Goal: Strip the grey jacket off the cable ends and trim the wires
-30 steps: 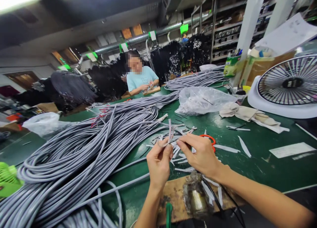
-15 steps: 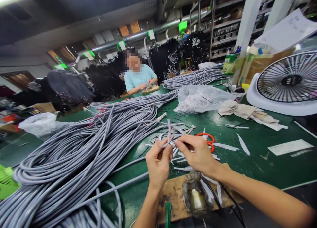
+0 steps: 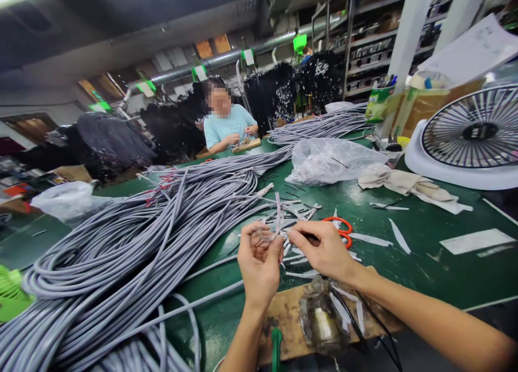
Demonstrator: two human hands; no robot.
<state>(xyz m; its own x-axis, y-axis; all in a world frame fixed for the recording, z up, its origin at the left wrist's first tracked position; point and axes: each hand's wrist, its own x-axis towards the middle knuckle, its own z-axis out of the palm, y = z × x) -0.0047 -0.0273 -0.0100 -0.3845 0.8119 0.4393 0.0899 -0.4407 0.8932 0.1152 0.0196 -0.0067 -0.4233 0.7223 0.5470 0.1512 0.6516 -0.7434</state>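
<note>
A narrow pale grey strip stands up from the fingers of my left hand, whose thumb presses it near its lower end. The other left fingers are loosely curled, with thin light strands across them. Close beside, my right hand pinches thumb and forefinger together at the strip's base; what lies between those fingertips is too small to make out. Beyond the hands lie loose white strips and scissors with orange handles, partly hidden by my right hand.
Coiled grey cables cover the left of the green table. A wooden board with a dark metal lump sits before me. A plastic bag, cloth gloves and fan stand rightward. A co-worker sits opposite.
The fingers of my left hand have loosened and lifted apart somewhat, while its thumb stays at the strip. My right hand keeps its pinch in nearly the same place.
</note>
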